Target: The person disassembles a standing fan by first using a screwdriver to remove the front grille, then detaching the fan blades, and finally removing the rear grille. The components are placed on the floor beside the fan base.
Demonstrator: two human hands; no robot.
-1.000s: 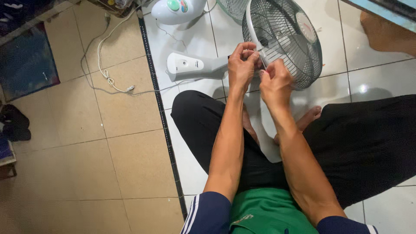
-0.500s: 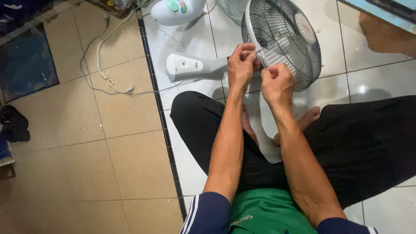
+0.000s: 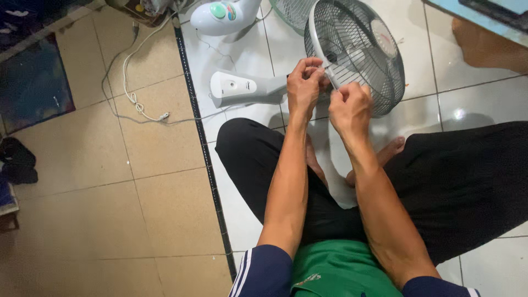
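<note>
Fan [image 3: 357,52], lying on its side on pale floor tiles [image 3: 467,99], shows a round dark wire cage edged by a white plastic rim, a pale hub cap at the cage's centre, and a white neck that runs leftward from the cage. Left hand [image 3: 303,87] is closed on the near part of the white rim, fingers curled over it, the thumb pressed against a small pale piece at the rim; what that piece is cannot be told. Right hand [image 3: 350,109] is clenched just beside the left, touching the cage's lower edge, fingertips pinched together on something too small to make out. The cage stands directly beyond both hands, the neck to the left of the left hand. A white fan base [image 3: 223,14] with a green button and a coloured one lies farther off, beyond and left of the left hand, and part of a second, pale green grille [image 3: 291,10] shows beyond the cage. One white cord [image 3: 132,82] loops across the tan tiles well to the left of both hands. Two hands, one caged fan, one base, one cord are in view; below the hands are the person's crossed legs in black trousers [image 3: 467,181], with toes [image 3: 393,146] just below the right wrist.
</note>
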